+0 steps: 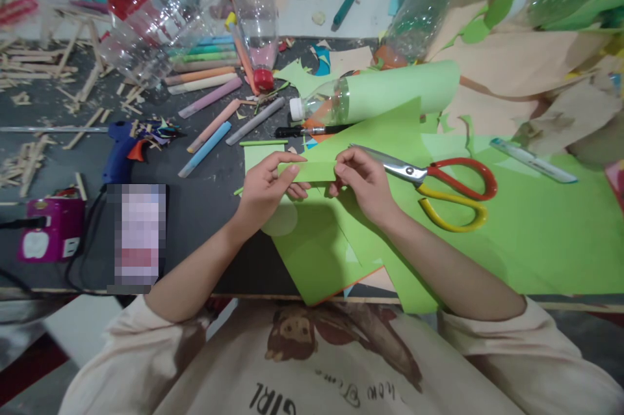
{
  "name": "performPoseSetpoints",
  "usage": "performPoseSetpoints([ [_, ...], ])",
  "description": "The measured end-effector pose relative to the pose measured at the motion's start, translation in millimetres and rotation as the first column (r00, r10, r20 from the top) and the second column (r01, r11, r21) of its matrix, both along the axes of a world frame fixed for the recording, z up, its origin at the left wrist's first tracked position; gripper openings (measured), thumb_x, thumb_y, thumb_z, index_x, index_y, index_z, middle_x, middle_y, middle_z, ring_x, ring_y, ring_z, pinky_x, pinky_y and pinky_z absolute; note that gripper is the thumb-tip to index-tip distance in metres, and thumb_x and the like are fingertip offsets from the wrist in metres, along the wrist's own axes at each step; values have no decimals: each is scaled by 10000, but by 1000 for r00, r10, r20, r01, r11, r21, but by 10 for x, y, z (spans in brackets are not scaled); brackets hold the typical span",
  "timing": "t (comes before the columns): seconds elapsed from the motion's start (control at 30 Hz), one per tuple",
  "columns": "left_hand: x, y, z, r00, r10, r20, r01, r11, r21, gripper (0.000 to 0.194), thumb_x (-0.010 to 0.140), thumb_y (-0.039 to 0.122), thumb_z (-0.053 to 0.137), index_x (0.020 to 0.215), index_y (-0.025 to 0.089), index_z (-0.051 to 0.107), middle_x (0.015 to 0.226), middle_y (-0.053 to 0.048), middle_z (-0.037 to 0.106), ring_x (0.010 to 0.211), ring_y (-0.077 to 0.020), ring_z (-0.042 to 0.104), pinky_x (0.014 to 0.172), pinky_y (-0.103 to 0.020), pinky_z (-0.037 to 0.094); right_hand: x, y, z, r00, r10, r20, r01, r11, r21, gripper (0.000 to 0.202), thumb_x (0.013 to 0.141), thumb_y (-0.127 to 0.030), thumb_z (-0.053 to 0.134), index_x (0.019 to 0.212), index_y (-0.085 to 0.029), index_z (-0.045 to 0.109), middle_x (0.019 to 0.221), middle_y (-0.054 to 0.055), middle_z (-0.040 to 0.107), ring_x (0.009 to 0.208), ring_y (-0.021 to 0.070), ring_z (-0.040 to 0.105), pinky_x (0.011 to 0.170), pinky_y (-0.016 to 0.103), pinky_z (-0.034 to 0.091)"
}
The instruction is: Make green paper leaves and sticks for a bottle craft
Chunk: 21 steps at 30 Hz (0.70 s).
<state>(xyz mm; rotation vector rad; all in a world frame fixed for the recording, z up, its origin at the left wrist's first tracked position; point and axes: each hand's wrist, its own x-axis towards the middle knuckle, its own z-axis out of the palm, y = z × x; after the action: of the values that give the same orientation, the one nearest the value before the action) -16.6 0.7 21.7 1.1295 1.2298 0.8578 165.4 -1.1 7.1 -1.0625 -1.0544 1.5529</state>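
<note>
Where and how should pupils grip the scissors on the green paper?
Probably by the red handle and yellow handle, coming from the picture's right: both loops lie that way, while the metal blades point left, close by the right hand.

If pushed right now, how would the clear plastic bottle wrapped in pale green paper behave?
The paper-wrapped bottle would probably roll, since its rounded body lies on its side, though the slim black pen beside its neck might check it. It seems light for its size, judging by the see-through plastic near its white cap.
</note>
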Motion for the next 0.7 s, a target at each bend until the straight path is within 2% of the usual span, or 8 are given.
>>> performPoseSetpoints([
  [0.43, 5, -21, -9, 998, -20, -52, 18, 1000, -25, 449, 808, 553, 680, 1020, 159, 642, 540, 10, 684, 651, -203, 760, 551, -239, 585, 19, 14, -16, 1000, -26, 10, 26, 1000, 3, 336, 747, -472, 763, 713, -215, 550, 532, -105, 513, 431, 62, 561, 454, 204, 490],
  [0.57, 6, -21, -10, 999, -28, -45, 27, 999, -22, 444, 812, 545, 675, 1031, 160, 639, 533, 11, 678, 665, -216, 764, 555, -250, 591, 20, 13, -1, 1000, 7, 19, -6, 999, -33, 361, 737, -504, 765, 706, -214, 552, 498, -105, 498, 418, 69, 555, 408, 190, 443],
  [0.7, -2, -16, -7, 999, 21, -36, -21, 1000, 15, 417, 817, 514, 679, 1030, 159, 624, 535, 19, 674, 622, -200, 754, 549, -241, 585, 5, -7, 10, 998, 42, 42, -40, 998, -48, 423, 726, -568, 760, 686, -208, 540, 540, -64, 581, 455, 69, 560, 424, 189, 434],
])
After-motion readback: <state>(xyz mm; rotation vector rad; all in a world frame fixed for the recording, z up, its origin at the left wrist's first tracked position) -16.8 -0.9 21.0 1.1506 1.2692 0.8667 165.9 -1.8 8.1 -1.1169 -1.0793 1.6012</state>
